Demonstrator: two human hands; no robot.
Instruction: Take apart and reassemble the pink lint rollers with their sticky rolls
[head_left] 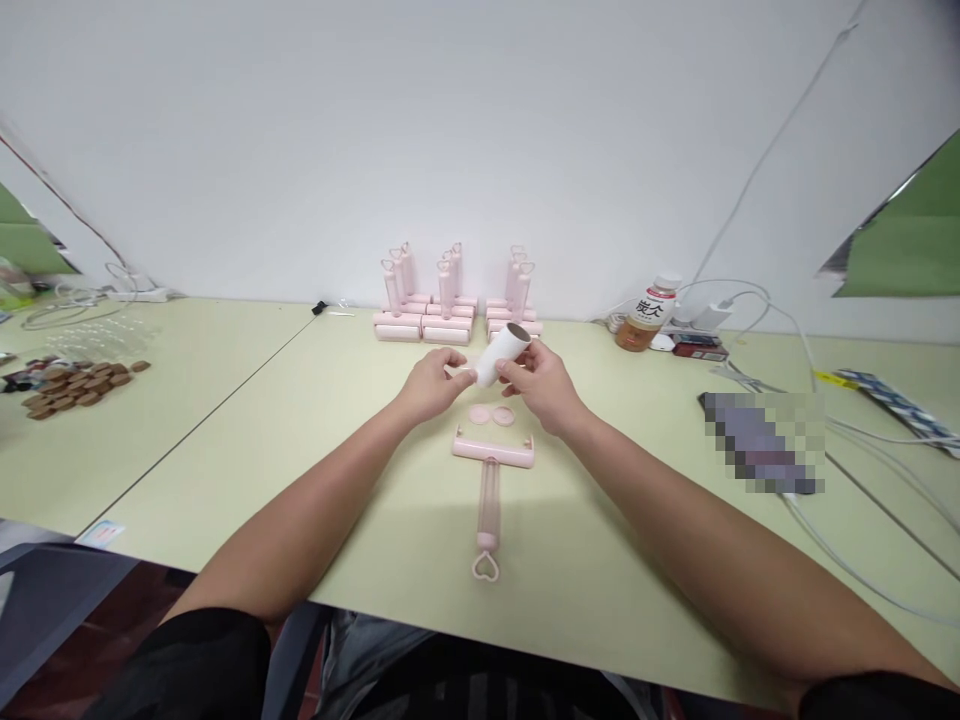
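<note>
At twelve o'clock, my right hand (546,388) is gripping a smooth white roll (496,360), its brown, hollow core (517,332) tilting up towards one o'clock. My left hand (436,384) is curving by its lower end; whether it is pinching, I cannot tell. At six o'clock from the roll, two flat pink discs (503,416) are lying beyond a glossy, trough-shaped pink frame (493,452) with a translucent handle (490,500) and heart-shaped loop (486,554).

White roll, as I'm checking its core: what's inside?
The roll shows a brownish inner wall at its open upper end; its side hides anything deeper.
</note>
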